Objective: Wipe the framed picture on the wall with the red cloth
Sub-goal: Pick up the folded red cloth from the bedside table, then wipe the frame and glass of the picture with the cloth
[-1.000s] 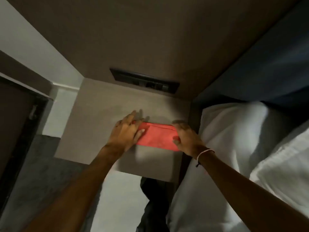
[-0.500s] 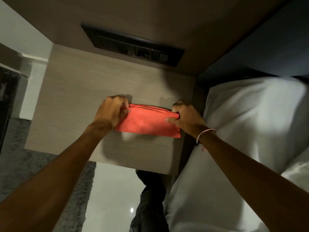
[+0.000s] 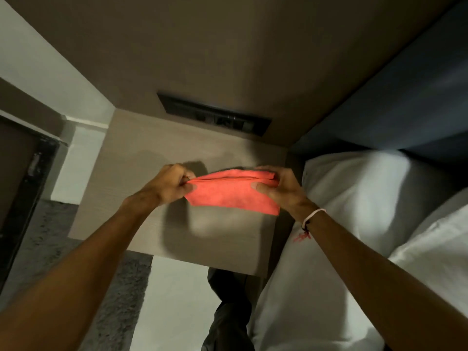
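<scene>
Both hands hold the folded red cloth (image 3: 233, 195) up off the pale wooden surface (image 3: 141, 153) of the bedside unit, its shadow falling on the wood beneath. The left hand (image 3: 168, 184) has its fingers (image 3: 186, 182) clenched on the cloth's left end; the right hand (image 3: 279, 188) grips the right end, thumb pressed on the near face. A white band (image 3: 312, 216) circles the right wrist. A dark switch panel (image 3: 215, 117) sits in the wall above the surface. White pillows (image 3: 367, 188) lie just beside it on the right.
</scene>
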Motion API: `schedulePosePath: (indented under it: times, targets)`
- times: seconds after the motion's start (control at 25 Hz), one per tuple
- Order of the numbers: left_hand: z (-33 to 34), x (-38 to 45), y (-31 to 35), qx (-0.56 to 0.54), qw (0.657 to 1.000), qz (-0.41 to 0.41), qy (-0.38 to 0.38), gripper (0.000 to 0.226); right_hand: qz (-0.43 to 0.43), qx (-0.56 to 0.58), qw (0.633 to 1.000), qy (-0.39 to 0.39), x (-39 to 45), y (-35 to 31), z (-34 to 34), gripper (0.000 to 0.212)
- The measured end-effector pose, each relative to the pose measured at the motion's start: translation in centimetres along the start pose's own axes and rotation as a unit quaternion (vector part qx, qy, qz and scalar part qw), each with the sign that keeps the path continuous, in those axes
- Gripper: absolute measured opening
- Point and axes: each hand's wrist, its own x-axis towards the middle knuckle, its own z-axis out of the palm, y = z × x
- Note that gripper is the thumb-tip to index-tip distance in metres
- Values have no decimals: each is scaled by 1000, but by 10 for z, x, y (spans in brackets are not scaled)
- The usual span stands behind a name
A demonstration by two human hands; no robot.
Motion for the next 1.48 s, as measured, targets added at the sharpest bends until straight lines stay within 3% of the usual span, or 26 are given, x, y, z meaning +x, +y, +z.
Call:
schedulePosePath:
  times: [0.12,0.32,0.48,0.68,0.88,1.04,1.24,1.36,1.48]
  targets:
    - [-64,-29,48,-99,994,35,7,9,-24,6,999,26,-27,-65,-39,33]
    - [-191,-99,185,-291,943,150,56,19,-146,22,983,110,-108,-210,-146,2]
    - [-277,-158,310,-331,899,272,90,13,-207,67,960,177,-195,-311,-238,17]
    - [-365,-233,485,-287,866,396,104,18,-257,96,931,240,-308,-412,-361,29]
    - [-416,-287,659,-155,820,534,135,14,-293,-27,923,249,-393,-496,-454,43]
    - [-432,-327,786,-51,774,613,154,21,-379,-33,862,334,-421,-556,-501,31]
    - [-471,-363,895,-36,672,680,290,38,-458,77,779,422,-451,-597,-567,19]
    - [-516,-368,940,-19,577,685,445,37,-500,137,727,451,-464,-621,-609,17]
    - [-566,-368,990,130,480,620,606,48,-545,149,646,513,-473,-671,-659,11]
